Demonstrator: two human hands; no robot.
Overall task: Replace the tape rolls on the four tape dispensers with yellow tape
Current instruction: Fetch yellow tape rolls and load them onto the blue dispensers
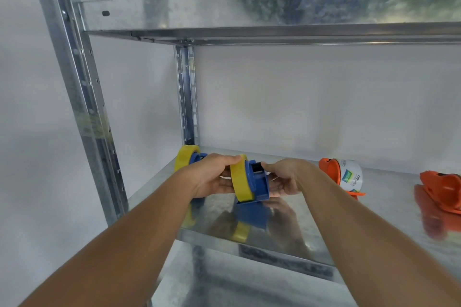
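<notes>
My L hand (212, 177) & R hand (284, 179) both grip a blue dispenser (257, 182) w/ yellow tape (240, 178) on a metal shelf (324, 227).

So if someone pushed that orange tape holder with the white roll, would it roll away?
Probably not far. The orange plastic tape dispenser with the white printed tape roll lies on the shiny metal shelf, and its flat orange parts would likely stop any rolling. It might slide, since the shelf looks smooth. It looks light.
</notes>
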